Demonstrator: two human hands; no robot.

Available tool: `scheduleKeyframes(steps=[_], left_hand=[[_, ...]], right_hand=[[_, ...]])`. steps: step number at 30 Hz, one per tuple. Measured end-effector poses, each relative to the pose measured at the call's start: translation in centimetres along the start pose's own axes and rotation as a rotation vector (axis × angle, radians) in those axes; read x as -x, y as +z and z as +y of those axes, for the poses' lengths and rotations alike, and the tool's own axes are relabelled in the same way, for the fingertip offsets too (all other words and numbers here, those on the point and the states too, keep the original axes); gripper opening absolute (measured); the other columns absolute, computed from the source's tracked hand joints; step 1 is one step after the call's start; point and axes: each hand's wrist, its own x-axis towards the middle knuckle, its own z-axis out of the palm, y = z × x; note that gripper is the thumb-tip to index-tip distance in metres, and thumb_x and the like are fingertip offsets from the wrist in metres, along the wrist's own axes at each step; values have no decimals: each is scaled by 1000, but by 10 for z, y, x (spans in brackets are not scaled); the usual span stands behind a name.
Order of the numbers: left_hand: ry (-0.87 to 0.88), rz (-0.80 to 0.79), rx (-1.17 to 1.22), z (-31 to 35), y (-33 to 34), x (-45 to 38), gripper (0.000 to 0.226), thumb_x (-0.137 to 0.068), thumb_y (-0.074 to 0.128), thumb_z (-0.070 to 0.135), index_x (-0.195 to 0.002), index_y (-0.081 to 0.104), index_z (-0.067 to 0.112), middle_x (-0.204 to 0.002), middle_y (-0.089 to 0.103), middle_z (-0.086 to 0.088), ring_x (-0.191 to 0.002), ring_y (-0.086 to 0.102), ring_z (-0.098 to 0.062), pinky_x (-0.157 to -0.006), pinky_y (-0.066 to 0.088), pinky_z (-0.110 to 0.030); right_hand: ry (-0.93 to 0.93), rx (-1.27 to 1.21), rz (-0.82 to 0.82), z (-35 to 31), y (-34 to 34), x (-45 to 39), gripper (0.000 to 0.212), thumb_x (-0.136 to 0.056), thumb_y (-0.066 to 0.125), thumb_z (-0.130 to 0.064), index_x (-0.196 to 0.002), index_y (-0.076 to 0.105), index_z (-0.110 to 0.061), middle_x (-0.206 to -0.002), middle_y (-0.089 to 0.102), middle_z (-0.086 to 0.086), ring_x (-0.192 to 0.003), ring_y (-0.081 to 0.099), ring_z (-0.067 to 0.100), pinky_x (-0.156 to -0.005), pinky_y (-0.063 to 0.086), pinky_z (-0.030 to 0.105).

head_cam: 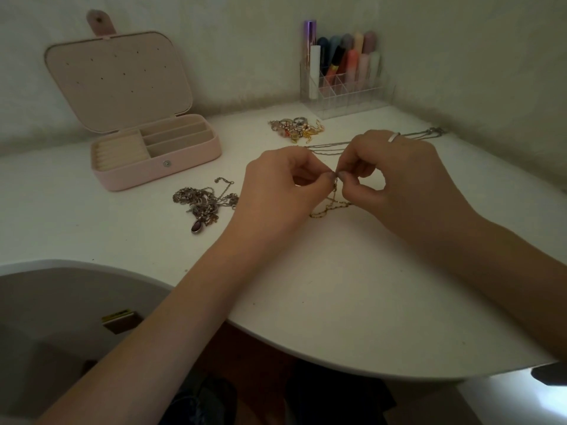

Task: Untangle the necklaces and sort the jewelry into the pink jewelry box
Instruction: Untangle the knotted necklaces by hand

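Gold chain [329, 207] is pinched between left hand [282, 185] and right hand [395, 176], trailing below both onto the surface [337, 286].

1. Gold chain [329, 207]: upper end hidden between the pinching fingertips [331, 176]; knot too small to tell.
2. Silver chains [334, 146]: partly hidden behind right hand [395, 176].
3. Tangled pile [202, 202]: individual necklaces indistinguishable.

You have two hands, the left hand [277, 182] and the right hand [395, 176], one gold chain [329, 207] pinched between them, one pink jewelry box [153, 148] far left of them, two jewelry heaps, the silver tangle [204, 202] beside your left hand and the mixed pile [296, 128] beyond both, and one clear organizer [346, 87] beyond your right hand.
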Motion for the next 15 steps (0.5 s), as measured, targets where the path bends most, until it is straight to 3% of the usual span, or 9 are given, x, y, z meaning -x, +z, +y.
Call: scheduleKeyframes(steps=[8,11,15], left_hand=[[39,-9,-11,2,0,0,8,-78,67,7,-74,69,13,-63,62,12,-58,55,3,-56,42,-11],[41,7,4,2,0,0,5,-78,67,8,-75,71,11,-67,66,8,-59,57,2,-56,41,-9],[14,28,-7,1,1,0,5,-80,68,12,-77,71,14,-68,67,9,-58,56,5,-56,38,-6]], right_hand=[[25,11,5,-2,2,0,3,-78,57,-14,-79,58,-12,-73,48,-10,-66,42,6,-66,35,8],[87,-61,25,-2,-1,-1,2,-77,57,-16,-78,58,-15,-73,54,-8,-70,51,3,-66,37,9],[149,-164,57,-3,-3,-1,1,-77,60,-17,-77,61,-17,-75,61,-12,-75,57,10,-67,44,13]])
